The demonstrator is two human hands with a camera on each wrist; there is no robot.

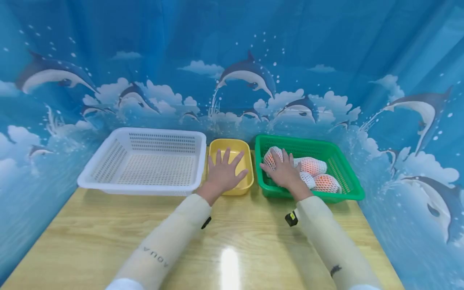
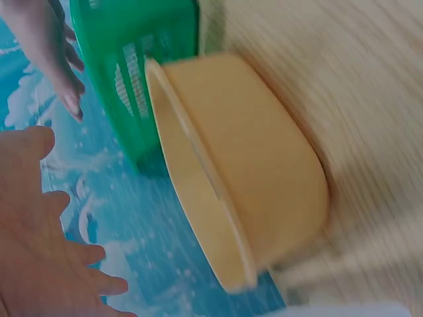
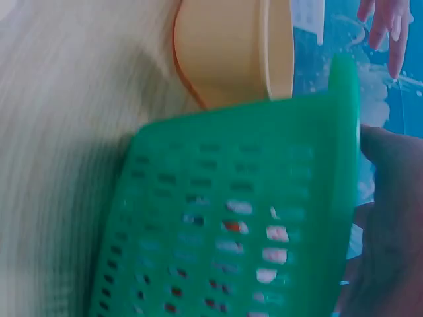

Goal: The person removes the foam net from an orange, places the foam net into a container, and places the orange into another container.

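netted fruits (image 1: 314, 166) lie partly hidden behind the wide-spread right hand (image 1: 284, 172), perhaps touching one; left hand (image 1: 222, 175) splayed.

curtained-off booth: dolphin-print sheeting (image 1: 163, 44) round three sides of wood-grain table (image 1: 257, 241)

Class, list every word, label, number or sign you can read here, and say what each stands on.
"AQUA": on the left sleeve.
Dark mark on the right sleeve: too small to read.
No other readable text shows.
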